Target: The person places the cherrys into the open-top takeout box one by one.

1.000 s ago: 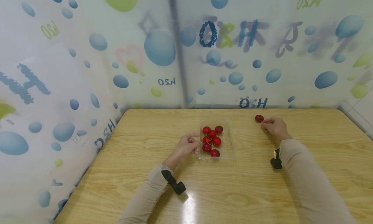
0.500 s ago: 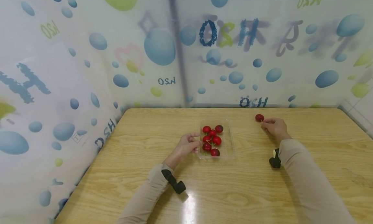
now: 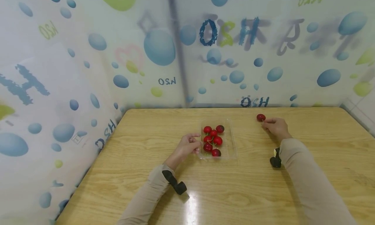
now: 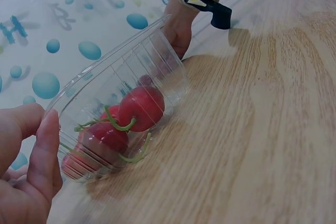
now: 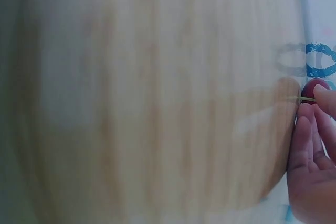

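Note:
A clear plastic box [image 3: 231, 143] with several red cherries [image 3: 217, 140] in its left part stands on the wooden table. My left hand [image 3: 187, 146] pinches the near-left rim of the box between thumb and finger. Green stems show on the cherries [image 4: 140, 109] through the clear wall in the left wrist view. Off to the right of the box, my right hand [image 3: 276, 127] holds one dark red cherry [image 3: 261, 118] by its stem at the fingertips. In the right wrist view this cherry [image 5: 311, 87] is partly hidden by the thumb.
The wooden table [image 3: 234, 192] runs back to a patterned curtain [image 3: 158, 49], which also hangs along the left side. Black wrist straps [image 3: 174, 182] sit on both sleeves.

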The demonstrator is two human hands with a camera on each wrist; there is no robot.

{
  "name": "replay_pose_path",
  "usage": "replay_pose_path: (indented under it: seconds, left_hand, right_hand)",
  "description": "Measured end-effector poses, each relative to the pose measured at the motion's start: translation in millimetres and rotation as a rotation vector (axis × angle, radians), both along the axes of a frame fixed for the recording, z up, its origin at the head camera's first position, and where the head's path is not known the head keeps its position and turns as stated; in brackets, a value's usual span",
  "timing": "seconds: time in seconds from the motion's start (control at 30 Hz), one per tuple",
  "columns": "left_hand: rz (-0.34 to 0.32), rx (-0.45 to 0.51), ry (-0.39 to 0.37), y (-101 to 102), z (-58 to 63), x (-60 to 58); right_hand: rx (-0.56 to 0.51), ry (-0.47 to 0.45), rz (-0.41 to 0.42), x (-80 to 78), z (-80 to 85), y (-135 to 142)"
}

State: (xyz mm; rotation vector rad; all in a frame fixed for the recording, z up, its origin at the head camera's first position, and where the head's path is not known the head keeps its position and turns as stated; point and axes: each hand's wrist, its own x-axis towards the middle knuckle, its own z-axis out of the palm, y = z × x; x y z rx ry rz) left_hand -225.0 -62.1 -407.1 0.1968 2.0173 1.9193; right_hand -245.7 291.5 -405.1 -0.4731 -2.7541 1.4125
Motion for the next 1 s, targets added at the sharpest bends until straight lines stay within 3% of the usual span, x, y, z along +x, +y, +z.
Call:
replay_pose_path:
  seconds: [0.53,1.0]
  left_hand:
    - [-0.013,-0.019,-0.002,-0.6,1.7,0.3]
    - [-0.007,-0.013,0.000,0.5,2.6,1.1]
  right_hand:
    - [0.026,0.008,0.005,-1.9,-1.2,0.3]
    - [-0.057,0.008,0.007,-1.2,-1.6,1.5]
